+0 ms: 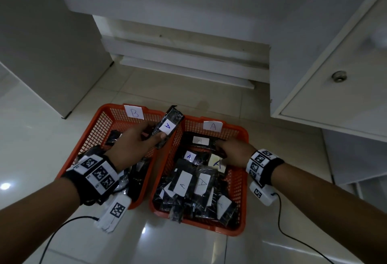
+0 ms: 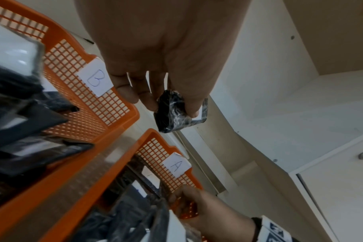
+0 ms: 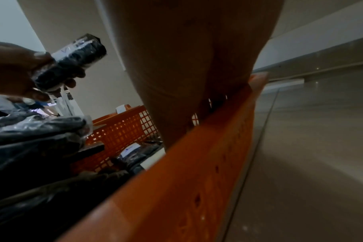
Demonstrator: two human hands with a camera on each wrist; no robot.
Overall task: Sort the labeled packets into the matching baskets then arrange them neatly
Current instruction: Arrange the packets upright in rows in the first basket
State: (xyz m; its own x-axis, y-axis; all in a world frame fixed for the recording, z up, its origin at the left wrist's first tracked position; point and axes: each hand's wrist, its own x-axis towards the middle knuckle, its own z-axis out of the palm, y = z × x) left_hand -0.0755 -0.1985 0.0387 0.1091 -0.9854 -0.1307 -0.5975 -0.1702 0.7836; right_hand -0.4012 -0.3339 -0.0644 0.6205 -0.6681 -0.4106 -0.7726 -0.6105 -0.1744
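Tiled floor (image 1: 62,138) — A-packet (image 1: 167,126) in left hand (image 1: 134,146) grip; right hand (image 1: 236,151) unclear, inside basket A (image 1: 243,180).

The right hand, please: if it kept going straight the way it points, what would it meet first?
Probably the A-labelled packet lying at the far end of basket A; the right hand reaches low toward it, though contact is unclear.

A glossy pale tiled floor (image 1: 188,249) carries two orange mesh baskets side by side, the B basket (image 1: 100,125) left of the A basket (image 1: 240,182), seemingly almost touching.
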